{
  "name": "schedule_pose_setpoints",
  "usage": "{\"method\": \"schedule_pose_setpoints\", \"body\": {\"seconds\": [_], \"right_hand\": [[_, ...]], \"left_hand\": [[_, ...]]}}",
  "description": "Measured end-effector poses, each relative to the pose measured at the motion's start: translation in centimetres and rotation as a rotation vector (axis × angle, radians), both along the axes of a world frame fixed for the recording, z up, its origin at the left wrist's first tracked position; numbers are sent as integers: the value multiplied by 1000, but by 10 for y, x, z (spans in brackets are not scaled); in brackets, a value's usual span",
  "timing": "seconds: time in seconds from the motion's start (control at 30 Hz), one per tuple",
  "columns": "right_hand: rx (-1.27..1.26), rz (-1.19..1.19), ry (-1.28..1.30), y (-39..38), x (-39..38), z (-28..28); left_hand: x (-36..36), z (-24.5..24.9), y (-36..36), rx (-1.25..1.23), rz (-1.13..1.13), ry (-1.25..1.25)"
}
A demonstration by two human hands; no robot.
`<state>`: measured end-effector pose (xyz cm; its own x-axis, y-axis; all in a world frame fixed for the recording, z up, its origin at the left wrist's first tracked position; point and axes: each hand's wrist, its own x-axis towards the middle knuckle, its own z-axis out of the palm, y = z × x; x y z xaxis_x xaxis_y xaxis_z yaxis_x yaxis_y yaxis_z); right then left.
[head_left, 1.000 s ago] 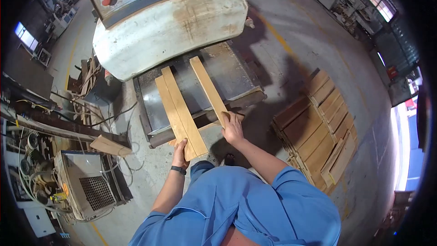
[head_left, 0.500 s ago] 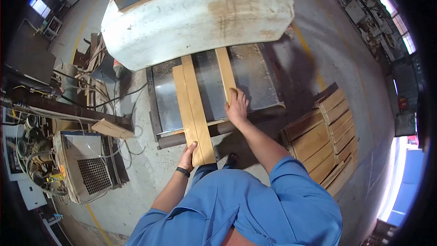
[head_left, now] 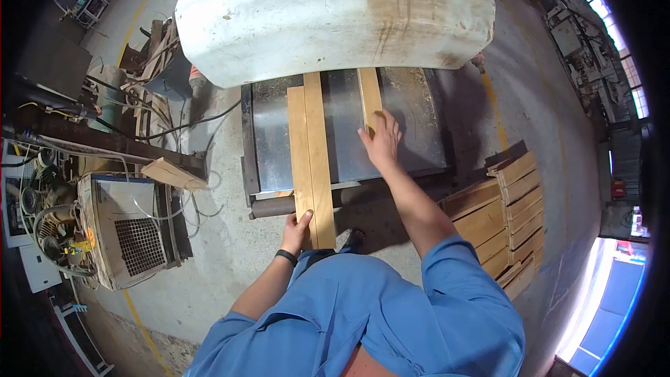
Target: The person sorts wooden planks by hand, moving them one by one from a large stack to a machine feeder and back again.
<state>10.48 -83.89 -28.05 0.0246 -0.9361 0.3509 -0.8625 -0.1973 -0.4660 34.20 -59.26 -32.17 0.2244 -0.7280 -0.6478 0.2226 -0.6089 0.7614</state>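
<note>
Two long wooden boards lie side by side on the machine's metal bed. My left hand is closed round their near end, thumb on top. The right one of the pair reaches under the white hood; the left one stops just short of it. Farther right, a narrower wooden strip runs under the hood. At its near end is my right hand, its fingers stretched out and the thumb apart. Whether the fingertips still touch the strip is hard to see.
A stack of wooden boards stands on the floor at the right. On the left are a box-like unit with a grille, a wood block, hoses, and a bin of scrap wood. A roller borders the bed's near edge.
The right-hand strip has slid farther under the hood, so less of it shows. My right hand has followed it forward, its fingers now looser. The head view has shifted slightly.
</note>
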Motion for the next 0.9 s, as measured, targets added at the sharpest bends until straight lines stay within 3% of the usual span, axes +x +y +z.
{"method": "schedule_pose_setpoints", "body": {"seconds": [0.07,0.13,0.27,0.37,0.47,0.5,0.53,0.6,0.67,0.73,0.8,0.9], "right_hand": [[-40,108,-189,52,5,10],[396,90,-592,120,14,-24],[945,160,-609,207,31,-103],[1198,207,-1131,215,32,-68],[1080,156,-1282,223,19,-41],[1111,206,-1399,221,8,-24],[1159,208,-1459,220,-2,-15],[1260,212,-1579,220,-21,-5],[1146,123,-1440,224,-31,-15],[948,-27,-1260,228,-35,-37],[935,-57,-1168,228,-43,-47],[886,-123,-1034,227,-39,-52]], "left_hand": [[-4,-4,3,-67,-21,-119],[-8,-27,9,-98,-18,-227],[-22,-8,8,-122,-78,-319],[-32,-26,12,-168,-90,-350],[-38,-25,12,-165,-61,-239],[-39,-11,14,-172,33,175],[-39,35,14,-81,63,480],[-34,52,17,-130,79,760],[-28,59,18,-55,151,1066],[-25,61,23,-161,94,1287],[-24,50,26,-231,67,1595],[-28,44,31,-302,98,1763]]}}
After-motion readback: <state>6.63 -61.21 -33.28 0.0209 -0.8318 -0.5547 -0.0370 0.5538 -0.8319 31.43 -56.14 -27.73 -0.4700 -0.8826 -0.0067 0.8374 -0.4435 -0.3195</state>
